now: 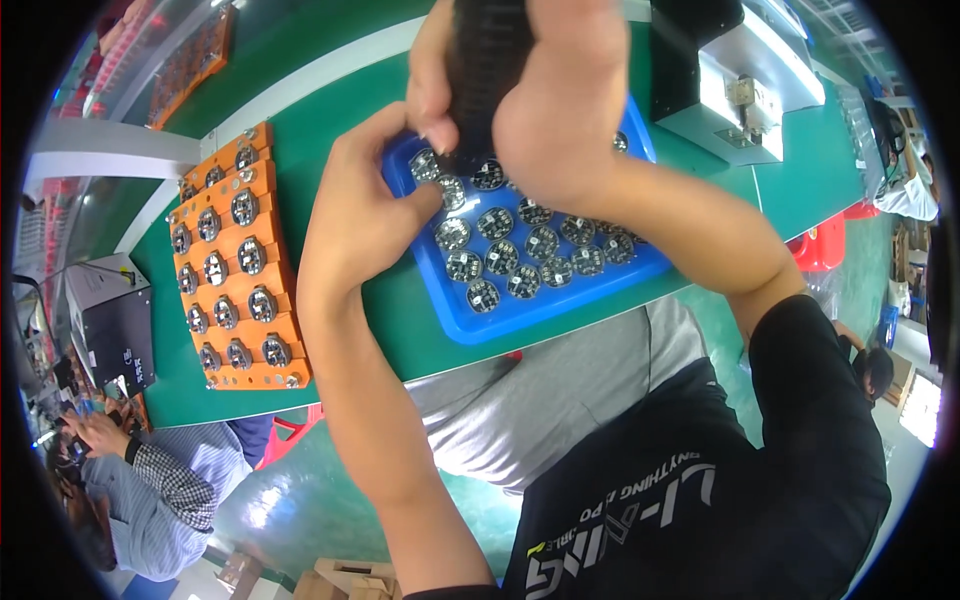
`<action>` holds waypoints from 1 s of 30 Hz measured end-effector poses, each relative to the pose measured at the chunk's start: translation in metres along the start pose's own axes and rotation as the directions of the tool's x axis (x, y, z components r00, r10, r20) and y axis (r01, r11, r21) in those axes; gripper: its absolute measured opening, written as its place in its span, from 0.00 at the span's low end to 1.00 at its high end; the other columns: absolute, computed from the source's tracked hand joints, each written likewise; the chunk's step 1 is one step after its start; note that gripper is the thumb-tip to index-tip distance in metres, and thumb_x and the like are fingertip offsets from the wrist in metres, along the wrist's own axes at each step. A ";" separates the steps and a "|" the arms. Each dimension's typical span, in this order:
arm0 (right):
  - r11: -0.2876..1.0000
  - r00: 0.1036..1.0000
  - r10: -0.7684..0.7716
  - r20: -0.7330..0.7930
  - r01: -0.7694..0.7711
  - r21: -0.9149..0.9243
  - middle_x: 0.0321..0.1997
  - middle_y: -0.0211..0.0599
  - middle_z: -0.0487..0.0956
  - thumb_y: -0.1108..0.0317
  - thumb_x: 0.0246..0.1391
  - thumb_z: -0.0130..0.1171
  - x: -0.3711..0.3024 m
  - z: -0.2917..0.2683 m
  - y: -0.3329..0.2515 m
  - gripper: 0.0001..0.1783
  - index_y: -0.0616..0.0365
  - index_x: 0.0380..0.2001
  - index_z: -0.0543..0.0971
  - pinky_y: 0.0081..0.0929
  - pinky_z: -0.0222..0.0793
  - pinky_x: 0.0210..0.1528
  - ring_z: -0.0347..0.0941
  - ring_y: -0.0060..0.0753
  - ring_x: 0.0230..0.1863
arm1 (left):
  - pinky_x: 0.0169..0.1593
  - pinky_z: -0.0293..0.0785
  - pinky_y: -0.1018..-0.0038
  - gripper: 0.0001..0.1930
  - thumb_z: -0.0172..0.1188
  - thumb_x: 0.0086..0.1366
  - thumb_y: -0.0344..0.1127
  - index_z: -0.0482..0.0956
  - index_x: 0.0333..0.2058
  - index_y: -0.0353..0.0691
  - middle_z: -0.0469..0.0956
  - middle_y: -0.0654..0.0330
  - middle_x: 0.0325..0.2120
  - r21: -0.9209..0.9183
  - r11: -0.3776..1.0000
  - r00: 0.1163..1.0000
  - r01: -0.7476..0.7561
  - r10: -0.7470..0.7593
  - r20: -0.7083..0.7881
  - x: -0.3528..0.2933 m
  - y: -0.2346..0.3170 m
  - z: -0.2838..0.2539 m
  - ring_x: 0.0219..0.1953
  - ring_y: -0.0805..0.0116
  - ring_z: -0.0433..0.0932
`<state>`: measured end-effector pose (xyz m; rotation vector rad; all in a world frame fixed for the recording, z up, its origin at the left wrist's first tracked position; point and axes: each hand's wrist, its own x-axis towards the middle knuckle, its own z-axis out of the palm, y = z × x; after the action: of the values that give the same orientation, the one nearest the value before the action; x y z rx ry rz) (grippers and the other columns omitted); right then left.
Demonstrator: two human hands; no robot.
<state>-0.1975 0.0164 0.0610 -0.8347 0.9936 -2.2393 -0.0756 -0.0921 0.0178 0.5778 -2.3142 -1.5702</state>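
R hand (560, 95): fingers wrapped tight round blk ribbed-grip handheld tool (490, 75), roughly upright, low over far-left part of blue tray (455, 325). Tip contact: can't tell, hand blocks view. L hand (355, 215) at tray's left rim, thumb & index spread apart, thumb reaching in over the contents; other fingertips hidden, can't tell.

Round PCBs (523, 281) w/ silver rims lie loose in tray, on green bench (295, 140), right of orange fixture (250, 380).

To do it well, IMO: tool plumb over one PCB at a time, L thumb clear of tip, L hand bracing rim so tray doesn't skate. Light pressure, comps look fragile. Don't knock adjacent PCBs.

Counts: 1 tool, 1 tray. PCBs in tray: at least 15 visible, more partly under R wrist, so total unknown. Orange fixture: 15 round assys (262, 303), 5 rows x 3. 2nd orange fixture (195, 65) far left, too blurry to count. Bench units: 1 blk/grey box (115, 335) left, 1 blk/white machine (740, 110) far right.
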 end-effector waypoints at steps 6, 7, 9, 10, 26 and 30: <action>0.985 0.950 -0.145 0.275 0.112 0.131 0.17 0.43 0.74 0.17 0.56 0.45 0.017 0.003 -0.004 0.51 0.61 0.52 0.69 0.24 0.60 0.17 0.65 0.28 0.12 | 0.47 0.74 0.72 0.18 0.61 0.47 0.20 0.80 0.40 0.33 0.80 0.57 0.31 0.064 0.993 0.995 0.096 -0.098 0.029 0.001 0.005 -0.004 0.38 0.67 0.79; 0.983 0.943 -0.155 0.295 0.118 0.139 0.17 0.43 0.74 0.17 0.56 0.46 0.016 0.004 -0.003 0.51 0.62 0.52 0.69 0.24 0.60 0.17 0.65 0.28 0.12 | 0.47 0.74 0.71 0.18 0.62 0.47 0.20 0.80 0.40 0.33 0.80 0.56 0.32 0.079 0.996 0.998 0.043 -0.045 0.033 0.001 0.003 -0.004 0.38 0.65 0.79; 0.979 0.926 -0.178 0.333 0.133 0.155 0.17 0.43 0.74 0.18 0.56 0.46 0.014 0.006 0.000 0.51 0.62 0.52 0.69 0.24 0.60 0.17 0.65 0.28 0.12 | 0.48 0.75 0.70 0.17 0.63 0.47 0.22 0.81 0.40 0.34 0.82 0.53 0.33 0.063 0.997 0.999 -0.035 0.032 0.044 0.001 -0.003 -0.006 0.39 0.62 0.81; 0.977 0.917 -0.191 0.350 0.141 0.162 0.17 0.43 0.74 0.18 0.56 0.47 0.014 0.007 0.001 0.51 0.62 0.53 0.69 0.24 0.61 0.17 0.65 0.28 0.12 | 0.48 0.75 0.70 0.17 0.63 0.47 0.22 0.81 0.40 0.34 0.82 0.53 0.33 0.061 0.998 0.999 -0.031 0.028 0.038 0.001 -0.006 -0.007 0.39 0.62 0.81; 0.995 0.962 -0.057 0.266 0.078 -0.070 0.19 0.43 0.75 0.26 0.60 0.53 -0.006 0.000 -0.001 0.47 0.65 0.56 0.67 0.23 0.62 0.19 0.67 0.27 0.15 | 0.47 0.76 0.70 0.18 0.62 0.46 0.19 0.82 0.39 0.34 0.82 0.55 0.32 -0.019 0.998 0.996 0.056 -0.054 0.067 0.000 -0.004 -0.005 0.38 0.65 0.81; 0.973 0.993 0.090 0.080 -0.070 -0.222 0.20 0.43 0.76 0.30 0.63 0.54 -0.011 0.001 -0.006 0.44 0.65 0.56 0.67 0.23 0.63 0.19 0.68 0.27 0.15 | 0.48 0.76 0.70 0.17 0.61 0.46 0.17 0.82 0.37 0.33 0.82 0.56 0.33 -0.013 0.999 0.997 0.041 -0.040 0.063 0.000 0.001 -0.004 0.39 0.65 0.81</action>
<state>-0.1907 0.0269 0.0628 -0.9625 1.2242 -2.0315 -0.0744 -0.0951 0.0202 0.5842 -2.3491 -1.6442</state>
